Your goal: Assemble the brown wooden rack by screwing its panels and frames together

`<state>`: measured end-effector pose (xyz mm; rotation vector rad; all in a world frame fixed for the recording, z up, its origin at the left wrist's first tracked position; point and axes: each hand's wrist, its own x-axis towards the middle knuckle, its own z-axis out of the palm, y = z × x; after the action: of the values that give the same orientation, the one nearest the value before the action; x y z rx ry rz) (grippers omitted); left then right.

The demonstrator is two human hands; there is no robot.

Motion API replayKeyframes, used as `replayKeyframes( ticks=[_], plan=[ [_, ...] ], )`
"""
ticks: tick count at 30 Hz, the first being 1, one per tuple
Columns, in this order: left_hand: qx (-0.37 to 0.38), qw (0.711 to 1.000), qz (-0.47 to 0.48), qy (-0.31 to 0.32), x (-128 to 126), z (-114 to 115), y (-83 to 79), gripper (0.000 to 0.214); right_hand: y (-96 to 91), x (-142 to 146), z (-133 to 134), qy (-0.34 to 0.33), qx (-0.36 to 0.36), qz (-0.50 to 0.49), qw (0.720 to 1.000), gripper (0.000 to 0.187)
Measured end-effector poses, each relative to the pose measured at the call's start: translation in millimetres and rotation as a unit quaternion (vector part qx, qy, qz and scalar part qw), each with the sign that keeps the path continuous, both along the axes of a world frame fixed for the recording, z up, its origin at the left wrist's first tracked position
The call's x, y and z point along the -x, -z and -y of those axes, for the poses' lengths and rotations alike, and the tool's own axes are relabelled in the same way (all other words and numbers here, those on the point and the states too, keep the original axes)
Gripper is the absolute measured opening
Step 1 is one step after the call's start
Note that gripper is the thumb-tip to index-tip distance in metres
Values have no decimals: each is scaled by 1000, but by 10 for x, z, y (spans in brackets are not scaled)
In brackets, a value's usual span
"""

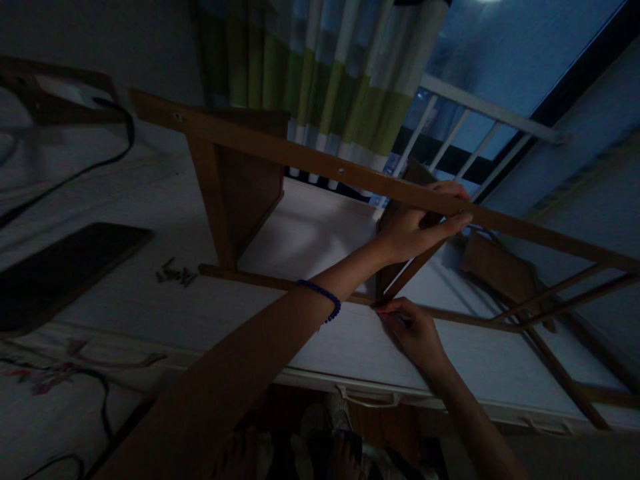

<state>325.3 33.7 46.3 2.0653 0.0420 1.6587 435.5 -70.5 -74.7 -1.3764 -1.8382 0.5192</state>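
Note:
A brown wooden frame [280,148] with upright panels stands on its side on a white surface. My left hand [417,230], with a blue bead bracelet [325,300] on the wrist, is closed around its upper rail, thumb on the near side by a small hole. Lower down, my right hand [413,327] pinches at the lower rail [265,278], where a panel meets it. Whatever sits between those fingertips is too small and dark to name. Several small fasteners [176,275] lie in a loose pile left of the frame.
A dark flat board [65,270] lies at the left, near a black cable [70,175] and a wooden piece with a white strip. Another wooden panel [500,267] rests at the right. Striped curtains [340,73] and a white railing [465,107] are behind. Drawer handles [370,400] run along the front.

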Motion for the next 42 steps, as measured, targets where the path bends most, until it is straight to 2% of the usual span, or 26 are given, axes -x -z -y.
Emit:
replayKeyframes(
  ticks=[4,8,11,14,17,24,36,42],
  plan=[
    [-12,999,-35,35,58,-56,-4,30,0,27,8,28,0,15,999,8],
    [-33,994,-59,90,97,-138,14,53,-4,60,19,54,-8,43,998,9],
    [-40,991,-73,102,129,-172,15,60,5,66,17,62,-17,53,997,10],
    [-57,990,-103,80,175,-166,-6,53,10,70,14,61,-28,63,996,8],
    [-78,989,-122,29,220,-129,-33,46,-4,86,18,67,-51,93,992,9],
    [-112,978,-169,-45,293,-89,-76,42,-40,126,40,61,-79,120,988,12],
    [-159,959,-222,-72,334,-167,-84,58,-41,207,56,93,-61,149,983,13],
    [-195,946,-227,-125,281,-154,-20,75,-49,245,73,115,-46,149,981,13]
  ],
)
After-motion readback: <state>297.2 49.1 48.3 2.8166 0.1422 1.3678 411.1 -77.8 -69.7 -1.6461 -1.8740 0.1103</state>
